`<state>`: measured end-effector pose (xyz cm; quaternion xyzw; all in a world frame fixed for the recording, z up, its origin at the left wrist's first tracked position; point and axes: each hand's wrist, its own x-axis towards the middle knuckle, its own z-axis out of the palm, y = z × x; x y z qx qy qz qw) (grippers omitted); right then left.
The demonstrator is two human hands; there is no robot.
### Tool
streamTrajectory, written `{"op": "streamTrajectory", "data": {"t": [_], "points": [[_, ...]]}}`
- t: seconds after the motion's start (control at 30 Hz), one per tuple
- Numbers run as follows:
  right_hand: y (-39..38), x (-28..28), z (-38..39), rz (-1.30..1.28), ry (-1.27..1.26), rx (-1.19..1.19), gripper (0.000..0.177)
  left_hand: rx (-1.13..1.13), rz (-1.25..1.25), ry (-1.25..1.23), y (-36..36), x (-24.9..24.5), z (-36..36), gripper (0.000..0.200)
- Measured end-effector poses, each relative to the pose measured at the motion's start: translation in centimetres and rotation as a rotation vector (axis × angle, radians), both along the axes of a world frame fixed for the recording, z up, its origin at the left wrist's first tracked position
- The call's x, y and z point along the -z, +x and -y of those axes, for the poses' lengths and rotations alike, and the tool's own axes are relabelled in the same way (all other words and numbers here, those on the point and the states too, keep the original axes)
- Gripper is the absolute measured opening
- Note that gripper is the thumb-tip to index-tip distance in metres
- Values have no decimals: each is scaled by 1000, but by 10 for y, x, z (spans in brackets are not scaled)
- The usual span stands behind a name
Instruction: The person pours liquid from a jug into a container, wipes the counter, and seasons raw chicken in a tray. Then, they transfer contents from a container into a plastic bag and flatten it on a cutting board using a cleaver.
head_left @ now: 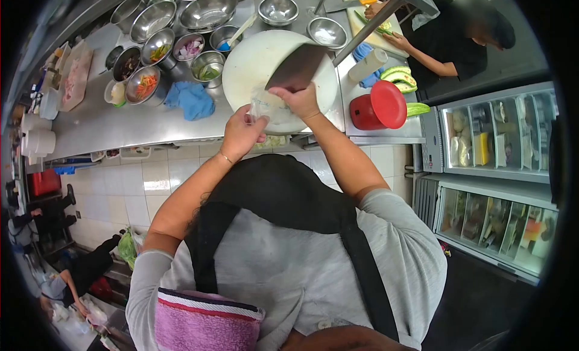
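Note:
A wide cleaver [297,67] is in my right hand [300,102], its dark blade slanting up and to the right over the round white cutting board [246,64]. The fingers of my right hand are mostly hidden behind the thumb and the bag. My left hand [242,132] pinches the edge of a clear plastic bag [263,105] at the board's near rim. The bag reaches across to my right hand and overlaps the base of the cleaver there. What the bag contains is hard to make out.
Metal bowls of cut vegetables [145,85] crowd the counter's left and back, beside a blue cloth [189,100]. A red container [378,107] and a squeeze bottle [368,66] stand right. A co-worker [458,43] handles green vegetables at another board [392,46]. Glass-fronted fridges [497,134] stand right.

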<state>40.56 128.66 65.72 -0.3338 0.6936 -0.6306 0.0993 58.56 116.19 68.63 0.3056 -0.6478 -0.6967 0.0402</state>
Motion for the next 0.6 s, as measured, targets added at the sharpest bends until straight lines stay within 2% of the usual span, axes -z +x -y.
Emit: {"op": "streamTrajectory", "data": {"t": [0.03,0.1,0.13,0.17,0.23,0.3,0.37,0.43,0.5,0.6], "points": [[-6,12,-3,0,-1,7,22,24,3,6,1,0,1,69],[-9,-15,3,45,51,61,24,39,3,11,-1,4,4,70],[-2,-32,1,185,2,70,24,35,4,3,1,9,4,70],[-3,-20,2,180,-1,71,24,30,-7,-11,-3,11,6,70],[4,14,-1,-27,-31,31,25,50,-10,5,-5,10,5,69],[-11,11,3,-15,-63,18,25,65,-28,13,-10,9,5,68],[-27,8,1,247,-118,-78,24,69,-23,7,-5,10,5,65],[-38,1,-2,258,-179,-156,22,65,-15,-1,-6,9,7,65],[-17,-40,4,75,-126,62,24,65,-2,-1,-5,11,5,64],[-1,-8,10,111,-89,107,26,84,11,2,-5,9,1,63]]}}
